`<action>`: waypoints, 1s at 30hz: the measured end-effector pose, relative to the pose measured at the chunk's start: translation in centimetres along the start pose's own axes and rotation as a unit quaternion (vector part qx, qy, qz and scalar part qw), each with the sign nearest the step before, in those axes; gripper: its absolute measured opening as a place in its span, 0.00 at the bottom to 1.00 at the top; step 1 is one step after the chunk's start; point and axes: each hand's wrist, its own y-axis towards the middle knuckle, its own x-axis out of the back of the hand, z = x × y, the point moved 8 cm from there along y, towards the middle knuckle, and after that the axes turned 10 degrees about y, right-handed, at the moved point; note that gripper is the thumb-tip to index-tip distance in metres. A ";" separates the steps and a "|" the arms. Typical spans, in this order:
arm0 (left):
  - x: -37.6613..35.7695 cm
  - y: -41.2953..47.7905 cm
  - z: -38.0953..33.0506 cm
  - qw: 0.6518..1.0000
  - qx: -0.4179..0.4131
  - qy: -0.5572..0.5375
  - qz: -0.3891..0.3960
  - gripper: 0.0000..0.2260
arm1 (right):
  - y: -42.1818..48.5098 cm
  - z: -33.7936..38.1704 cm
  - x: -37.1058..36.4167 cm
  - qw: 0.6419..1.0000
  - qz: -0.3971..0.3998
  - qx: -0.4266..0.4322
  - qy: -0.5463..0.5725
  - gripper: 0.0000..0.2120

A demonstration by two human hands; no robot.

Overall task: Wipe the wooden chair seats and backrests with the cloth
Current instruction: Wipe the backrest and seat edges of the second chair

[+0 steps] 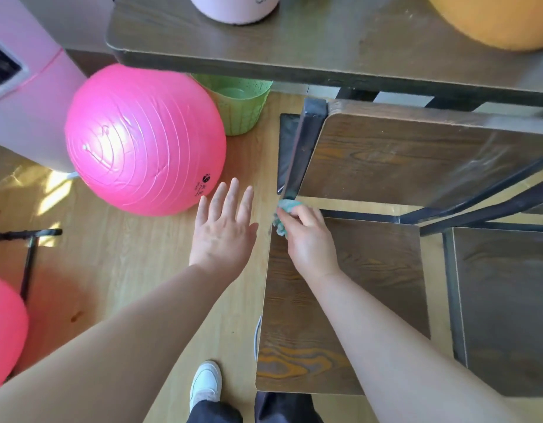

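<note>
Two bare hands: right hand (309, 236) grips crumpled green cloth (283, 215) at dark wooden chair seat (349, 300) corner; left hand (222, 230) splayed, empty. Best w/ firm pressure along edge.

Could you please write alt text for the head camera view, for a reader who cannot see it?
The right hand presses a green cloth to the far corner of a wooden chair seat. The left hand hovers open beside a pink ball.
</note>
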 end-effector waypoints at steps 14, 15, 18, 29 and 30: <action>9.6 -0.1 -3.2 0.993 -0.056 -0.015 -0.103 0.29 | 3.3 8.4 21.8 0.943 -0.263 0.194 -0.065 0.17; 9.5 0.2 -3.5 0.993 -0.056 -0.016 -0.101 0.29 | 3.7 8.2 21.6 0.944 -0.251 0.200 -0.070 0.16; 8.4 0.7 -3.9 0.995 -0.050 -0.018 -0.089 0.29 | 3.9 7.4 20.6 0.938 -0.247 0.232 -0.078 0.14; 1.0 0.7 -4.3 1.000 -0.027 0.005 -0.010 0.30 | 2.5 0.5 10.5 0.948 -0.161 0.263 -0.078 0.14; 0.5 0.7 -4.5 1.000 -0.027 0.005 -0.005 0.30 | 2.3 -0.3 9.5 0.950 -0.154 0.258 -0.082 0.14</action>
